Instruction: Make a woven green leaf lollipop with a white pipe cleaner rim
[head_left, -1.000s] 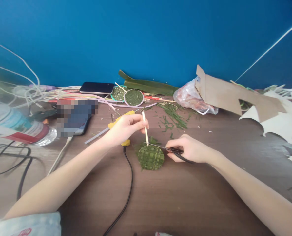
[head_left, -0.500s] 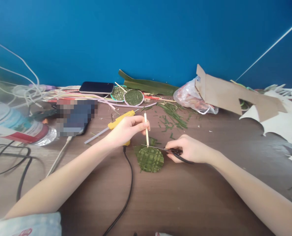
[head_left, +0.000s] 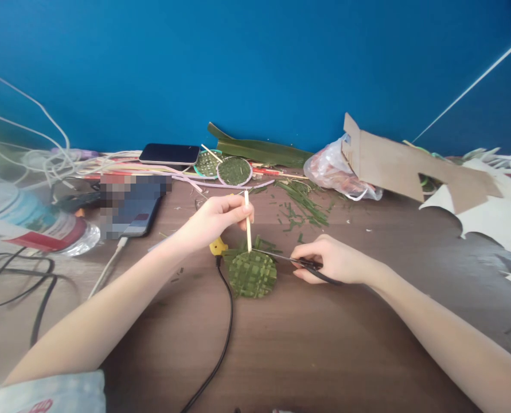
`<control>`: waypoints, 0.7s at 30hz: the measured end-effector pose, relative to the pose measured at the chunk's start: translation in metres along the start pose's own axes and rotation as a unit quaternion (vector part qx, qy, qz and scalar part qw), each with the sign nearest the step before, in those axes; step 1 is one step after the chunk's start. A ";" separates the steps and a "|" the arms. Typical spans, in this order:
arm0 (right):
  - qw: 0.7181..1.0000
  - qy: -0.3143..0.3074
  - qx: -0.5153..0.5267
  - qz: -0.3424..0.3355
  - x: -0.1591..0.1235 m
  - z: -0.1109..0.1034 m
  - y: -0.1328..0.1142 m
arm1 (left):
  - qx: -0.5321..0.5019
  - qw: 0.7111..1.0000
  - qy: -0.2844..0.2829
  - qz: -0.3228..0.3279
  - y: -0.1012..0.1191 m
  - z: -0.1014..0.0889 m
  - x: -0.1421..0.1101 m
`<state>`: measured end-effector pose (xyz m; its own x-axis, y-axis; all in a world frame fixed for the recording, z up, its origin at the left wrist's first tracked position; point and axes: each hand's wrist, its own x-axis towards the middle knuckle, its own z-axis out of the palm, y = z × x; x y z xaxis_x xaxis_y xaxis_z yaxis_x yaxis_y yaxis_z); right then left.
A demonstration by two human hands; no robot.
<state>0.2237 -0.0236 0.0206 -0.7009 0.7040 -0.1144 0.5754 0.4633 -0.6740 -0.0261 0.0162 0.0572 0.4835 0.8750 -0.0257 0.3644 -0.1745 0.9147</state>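
Pinched between the thumb and fingers of my left hand [head_left: 233, 215] is a pale wooden stick [head_left: 248, 223], held nearly upright. Its lower end meets the top edge of a round woven disc of green leaf strips [head_left: 253, 275], forming a small fan that hangs low over the table. Loose strip ends stick out around the disc's upper edge. My right hand [head_left: 328, 259] is closed around black-handled scissors [head_left: 309, 265]. Their blades point left and reach the disc's top edge beside the stick; I cannot tell how far apart they are.
A yellow glue gun [head_left: 218, 246] lies largely hidden behind my left hand, its black cord [head_left: 227, 344] running forward. Green leaf scraps [head_left: 302, 203] are scattered behind. Two finished-looking round woven fans [head_left: 234, 171], phones [head_left: 169, 154], a plastic bottle [head_left: 35, 221] and cut cardboard [head_left: 418, 166] surround the area.
My left hand has shifted slightly left, carrying the stick and woven disc with it. The scissors have stayed nearly in place, and the glue gun is now more covered by my hand.
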 end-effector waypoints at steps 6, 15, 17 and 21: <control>0.999 -0.007 0.041 0.012 0.001 -0.001 0.001 | -0.033 0.999 0.008 -0.012 0.003 -0.007 -0.001; 0.999 -0.010 0.037 0.009 0.002 -0.001 0.000 | -0.012 1.000 0.003 -0.007 0.002 -0.005 0.000; 0.999 -0.012 0.032 0.006 0.002 -0.001 0.000 | -0.003 1.000 0.004 -0.008 0.002 -0.005 -0.001; 1.000 -0.013 0.027 0.005 0.002 -0.001 0.000 | 0.006 1.000 0.003 -0.006 0.002 -0.005 -0.001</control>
<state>0.2230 -0.0214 0.0208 -0.7070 0.6932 -0.1399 0.5589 0.4265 -0.7111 -0.0297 0.0175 0.0608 0.4742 0.8798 -0.0349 0.3794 -0.1684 0.9098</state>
